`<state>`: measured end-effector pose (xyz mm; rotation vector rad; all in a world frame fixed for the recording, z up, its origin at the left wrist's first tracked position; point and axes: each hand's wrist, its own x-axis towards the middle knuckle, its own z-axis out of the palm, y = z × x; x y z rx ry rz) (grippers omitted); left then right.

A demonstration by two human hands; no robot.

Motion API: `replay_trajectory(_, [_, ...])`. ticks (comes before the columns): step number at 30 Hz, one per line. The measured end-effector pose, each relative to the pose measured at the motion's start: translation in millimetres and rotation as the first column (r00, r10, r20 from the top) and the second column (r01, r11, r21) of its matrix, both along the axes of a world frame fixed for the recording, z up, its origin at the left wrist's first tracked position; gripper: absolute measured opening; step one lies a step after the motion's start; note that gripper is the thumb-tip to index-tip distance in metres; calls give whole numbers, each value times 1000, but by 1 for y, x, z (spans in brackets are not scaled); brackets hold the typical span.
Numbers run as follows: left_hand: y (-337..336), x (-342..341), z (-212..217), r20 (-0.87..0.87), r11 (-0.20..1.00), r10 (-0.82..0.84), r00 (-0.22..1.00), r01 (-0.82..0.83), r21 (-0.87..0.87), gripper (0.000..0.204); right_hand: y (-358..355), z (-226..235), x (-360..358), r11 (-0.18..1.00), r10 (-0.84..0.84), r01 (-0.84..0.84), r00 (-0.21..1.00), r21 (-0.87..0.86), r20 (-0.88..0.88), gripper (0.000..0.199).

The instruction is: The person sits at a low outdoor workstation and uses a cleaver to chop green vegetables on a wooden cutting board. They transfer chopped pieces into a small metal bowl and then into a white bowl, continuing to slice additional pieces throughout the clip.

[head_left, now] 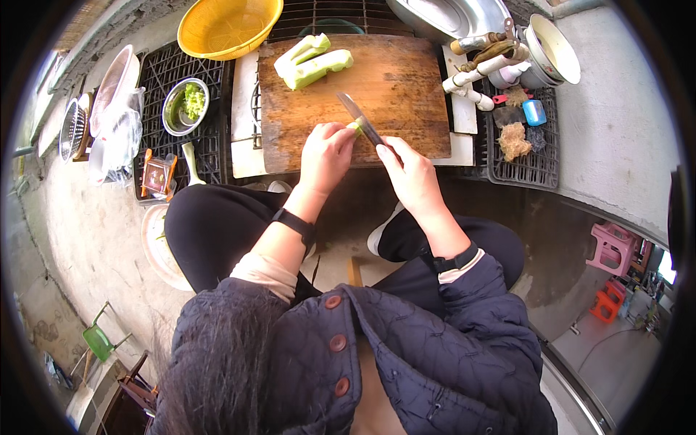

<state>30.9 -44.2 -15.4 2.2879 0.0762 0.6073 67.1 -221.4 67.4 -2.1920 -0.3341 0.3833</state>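
My right hand (410,172) grips a knife (355,112), its blade pointing up and left over the near part of the wooden cutting board (413,80). My left hand (328,154) is closed around a small green vegetable piece (354,127), mostly hidden by the fingers. The blade lies right beside that piece, and whether it cuts into it I cannot tell. Toward the far left of the board lie pale green peeled vegetable stalks (313,67). To the left, a metal bowl (169,118) holds chopped green bits (193,100).
A yellow basin (230,29) stands at the back left, a large metal basin (453,16) at the back right. Sponges and scrubbers (514,141) sit on a black crate right of the board. A green-handled tool (191,163) rests beside my left knee. Pink and red stools (613,248) are far right.
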Motion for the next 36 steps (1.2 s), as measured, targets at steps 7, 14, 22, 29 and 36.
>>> replay_trajectory(7, [-13, -4, -11, -3, 984, 123, 992, -123, -127, 17, -2, 3, -1, 996, 52, -44, 993, -78, 103, 30])
replay_trajectory(14, [-16, 2, -3, -307, 927, 186, 933, -270, -259, 21, -4, 2, 0, 999, -13, 12, 1000, -44, -21, 33])
replay_trajectory(22, [-9, 3, -1, -461, 841, 167, 872, -369, -395, 29, 1, 2, -3, 1000, 3, -4, 998, -18, -56, 33])
replay_trajectory(29, [-4, 3, 3, -508, 704, 118, 853, -433, -564, 29, 8, 8, -7, 994, 46, -45, 999, -99, 16, 31])
replay_trajectory(36, [-3, 3, 3, -525, 652, 94, 846, -451, -610, 31, 20, 2, -5, 922, 109, -115, 993, -370, -38, 29])
